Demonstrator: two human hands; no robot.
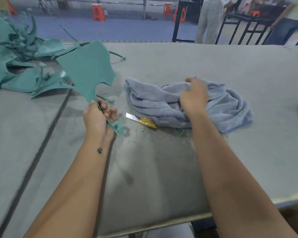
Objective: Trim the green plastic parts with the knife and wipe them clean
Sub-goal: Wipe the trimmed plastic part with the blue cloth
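The left hand [97, 115] grips a green plastic part [86, 73] by its narrow stem, raised above the tabletop [213, 62]. The right hand [193, 97] clutches the grey cloth [227, 109]; the knife [141, 119] lies just beside its near left edge.

Arms: two forearms reach in from the bottom edge, both bare from elbow to wrist, with no sleeves in sight.
Left hand [97, 115]: bare, no glove, no ring to be seen on the fingers that show.
Right hand [193, 98]: bare as well, no glove, nothing worn at the wrist.
Marking: a small dark tattoo [99, 150] sits on the left forearm just below the wrist; its figure is too small to make out.
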